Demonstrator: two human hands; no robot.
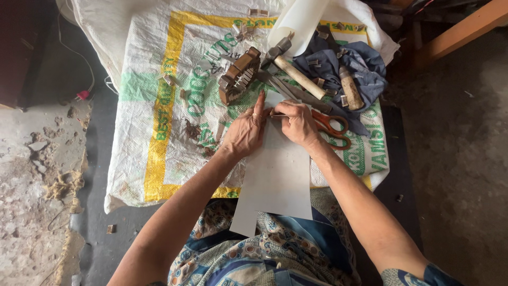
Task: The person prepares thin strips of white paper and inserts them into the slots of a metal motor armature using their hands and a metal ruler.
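— Where's the sheet lying from your hands?
— The white sheet (278, 177) runs lengthwise from your lap onto the printed sack (153, 137); your left hand (246, 130) presses flat, fingers extended, on its far end; your right hand (297, 123) just beside, pinched on a thin tool.

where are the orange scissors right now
In the head view, the orange-handled scissors lie on the printed sack just right of the right hand, below the hammer.
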